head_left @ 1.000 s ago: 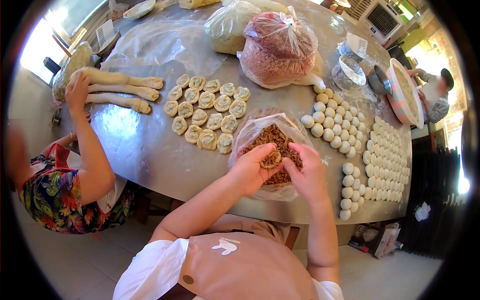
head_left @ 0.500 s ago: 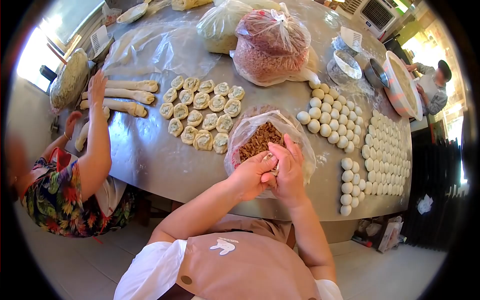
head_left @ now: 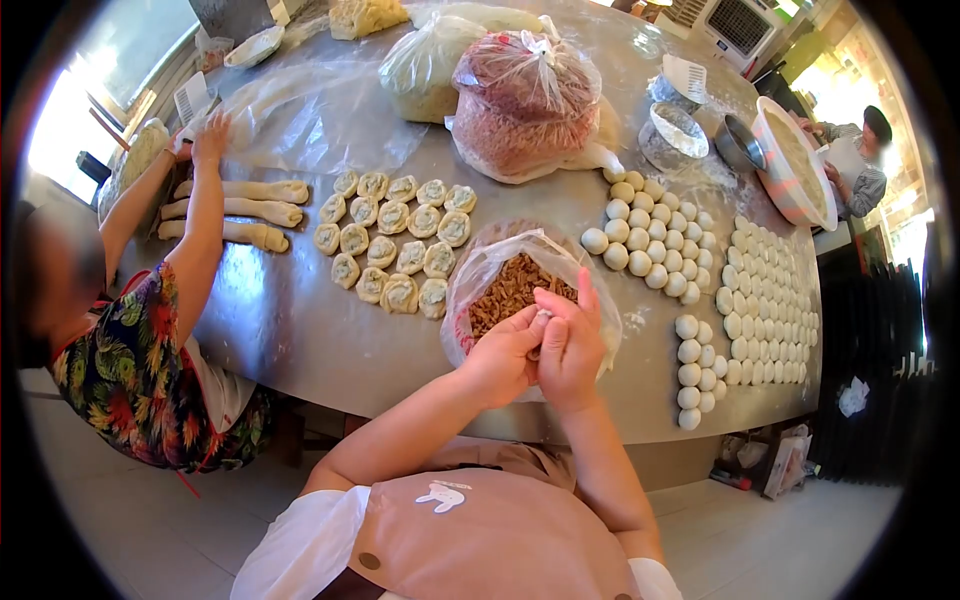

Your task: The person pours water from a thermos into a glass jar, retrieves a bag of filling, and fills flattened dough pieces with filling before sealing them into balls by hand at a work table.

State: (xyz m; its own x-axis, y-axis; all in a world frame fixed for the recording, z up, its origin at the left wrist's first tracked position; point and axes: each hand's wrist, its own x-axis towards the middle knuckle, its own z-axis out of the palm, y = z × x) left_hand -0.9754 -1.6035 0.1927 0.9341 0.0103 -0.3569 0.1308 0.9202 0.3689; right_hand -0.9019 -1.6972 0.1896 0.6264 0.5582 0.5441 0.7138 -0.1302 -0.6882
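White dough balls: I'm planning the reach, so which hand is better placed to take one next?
Probably the right hand: it is nearer the dough balls, with the left hand farther across. Neither looks free, though; both close around a small, mostly hidden dough piece.

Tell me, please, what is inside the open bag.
The open bag holds brown, chopped filling. The left hand and right hand hide part of it, and what lies beneath its surface cannot be seen.
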